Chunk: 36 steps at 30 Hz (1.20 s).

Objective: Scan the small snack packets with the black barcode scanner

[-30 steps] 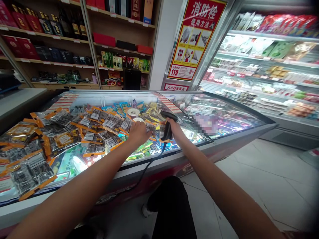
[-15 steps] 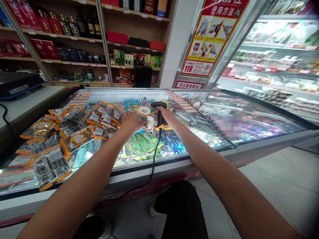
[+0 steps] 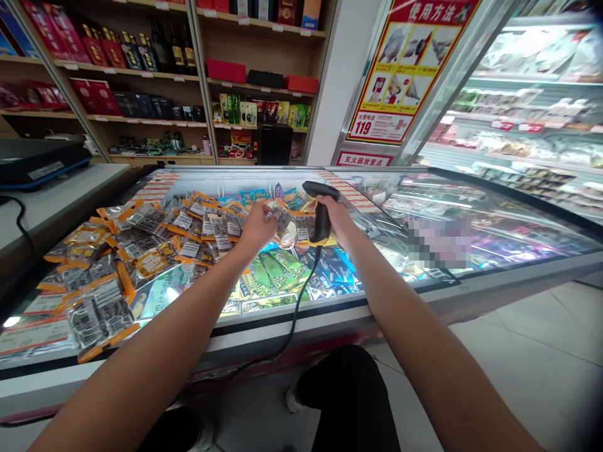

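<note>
My left hand (image 3: 257, 227) pinches a small clear snack packet (image 3: 281, 217) with orange ends, raised a little over the freezer's glass top. Fingers of my right hand (image 3: 340, 221) wrap the grip of a black barcode scanner (image 3: 322, 218), whose head points left above the glass. From its base a black cable (image 3: 301, 295) runs down over the front edge. Left of my hands spreads a pile of similar snack packets (image 3: 146, 235). Another such packet (image 3: 304, 225) shows just left of the scanner's grip, partly hidden by it.
The chest freezer (image 3: 301, 319) holds green and blue bags under its glass. A counter (image 3: 101, 188) with a black device (image 3: 40, 162) stands at the left. Shelves of boxes and bottles (image 3: 183, 56) line the back. At right stands a lit display case (image 3: 527, 113).
My left hand has lifted a packet from the glass and turned it toward the scanner. My right hand has moved the scanner slightly right and up, tilting its head.
</note>
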Tool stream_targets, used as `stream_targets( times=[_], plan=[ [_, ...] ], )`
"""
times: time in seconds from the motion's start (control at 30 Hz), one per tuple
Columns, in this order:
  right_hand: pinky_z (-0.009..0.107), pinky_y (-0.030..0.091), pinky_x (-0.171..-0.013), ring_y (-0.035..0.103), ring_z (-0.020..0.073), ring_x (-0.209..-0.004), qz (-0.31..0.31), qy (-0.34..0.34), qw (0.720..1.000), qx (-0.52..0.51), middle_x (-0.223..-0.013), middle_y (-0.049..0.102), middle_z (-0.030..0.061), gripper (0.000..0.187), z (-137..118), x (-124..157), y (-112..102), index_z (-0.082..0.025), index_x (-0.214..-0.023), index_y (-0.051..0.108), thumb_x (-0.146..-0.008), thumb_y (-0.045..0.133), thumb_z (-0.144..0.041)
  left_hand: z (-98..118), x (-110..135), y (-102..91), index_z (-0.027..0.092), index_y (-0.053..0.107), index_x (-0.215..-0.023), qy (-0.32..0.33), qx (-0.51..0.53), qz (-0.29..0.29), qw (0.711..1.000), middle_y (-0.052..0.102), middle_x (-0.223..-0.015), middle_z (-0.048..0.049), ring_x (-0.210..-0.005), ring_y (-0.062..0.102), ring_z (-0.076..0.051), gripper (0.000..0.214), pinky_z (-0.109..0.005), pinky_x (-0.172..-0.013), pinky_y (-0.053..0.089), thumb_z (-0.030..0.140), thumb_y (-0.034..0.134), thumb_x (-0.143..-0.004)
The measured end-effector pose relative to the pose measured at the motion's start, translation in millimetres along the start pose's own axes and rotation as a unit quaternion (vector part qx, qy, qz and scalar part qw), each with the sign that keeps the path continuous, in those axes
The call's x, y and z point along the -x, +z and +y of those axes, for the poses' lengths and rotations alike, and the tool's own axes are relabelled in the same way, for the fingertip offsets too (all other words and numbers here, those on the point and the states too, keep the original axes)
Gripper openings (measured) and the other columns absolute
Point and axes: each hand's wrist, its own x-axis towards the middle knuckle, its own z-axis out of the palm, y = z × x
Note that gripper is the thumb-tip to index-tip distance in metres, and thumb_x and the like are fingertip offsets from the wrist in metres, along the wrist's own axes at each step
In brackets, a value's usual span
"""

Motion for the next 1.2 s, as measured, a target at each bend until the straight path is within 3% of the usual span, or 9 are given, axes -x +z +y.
stream_targets(
  times=[0.07,0.17,0.27,0.37,0.7,1.2],
  plan=[
    [0.028,0.051,-0.061,0.063,0.0194,-0.073,0.006,-0.011,0.996,-0.086,-0.080,0.069,0.0031,0.029,-8,5,2,-0.023,-0.086,0.068,-0.078,0.071,-0.051,-1,-2,1.8,0.017,0.057,-0.123,-0.013,0.074,0.022,0.997,0.069,-0.122,-0.0140,-0.103,0.068,-0.024,0.029,-0.034,-0.085,0.051,0.023,0.063,-0.095],
    [0.027,0.048,-0.055,0.056,0.0154,-0.059,-0.103,0.011,0.983,-0.150,-0.068,0.062,0.0011,0.030,-20,16,3,-0.022,-0.079,0.063,-0.076,0.072,-0.051,-3,-3,2.6,0.017,0.058,-0.127,-0.019,0.136,0.024,0.990,0.070,-0.120,-0.0137,-0.099,0.070,-0.025,0.034,-0.035,-0.083,0.053,0.019,0.063,-0.094],
    [0.027,0.045,-0.050,0.051,0.0144,-0.052,-0.220,0.052,0.971,-0.081,-0.060,0.060,0.0020,0.036,-25,26,2,-0.020,-0.079,0.066,-0.078,0.070,-0.056,-4,-2,2.8,0.018,0.062,-0.120,-0.005,0.134,0.033,0.990,0.071,-0.115,-0.0125,-0.100,0.070,-0.025,0.027,-0.036,-0.085,0.054,0.017,0.063,-0.092],
    [0.027,0.045,-0.050,0.053,0.0157,-0.053,-0.267,0.060,0.961,-0.033,-0.061,0.062,0.0033,0.036,-25,33,1,-0.019,-0.082,0.067,-0.082,0.068,-0.056,-4,-2,3.5,0.019,0.063,-0.118,0.006,0.125,0.036,0.992,0.072,-0.114,-0.0115,-0.101,0.071,-0.025,0.027,-0.035,-0.083,0.055,0.015,0.063,-0.091],
    [0.028,0.043,-0.049,0.050,0.0158,-0.052,-0.259,0.059,0.964,-0.014,-0.060,0.061,0.0028,0.032,-25,36,5,-0.021,-0.078,0.066,-0.082,0.067,-0.053,-1,-2,1.7,0.019,0.063,-0.123,0.011,0.081,0.023,0.996,0.072,-0.123,-0.0113,-0.103,0.070,-0.023,0.031,-0.036,-0.090,0.058,0.014,0.060,-0.092],
    [0.029,0.044,-0.050,0.052,0.0153,-0.051,-0.256,0.019,0.966,0.033,-0.061,0.062,0.0035,0.031,-30,43,2,-0.020,-0.078,0.065,-0.082,0.068,-0.051,1,1,-1.7,0.018,0.059,-0.116,0.020,0.071,0.027,0.997,0.072,-0.113,-0.0112,-0.102,0.069,-0.024,0.025,-0.037,-0.090,0.056,0.012,0.058,-0.092]
  ],
)
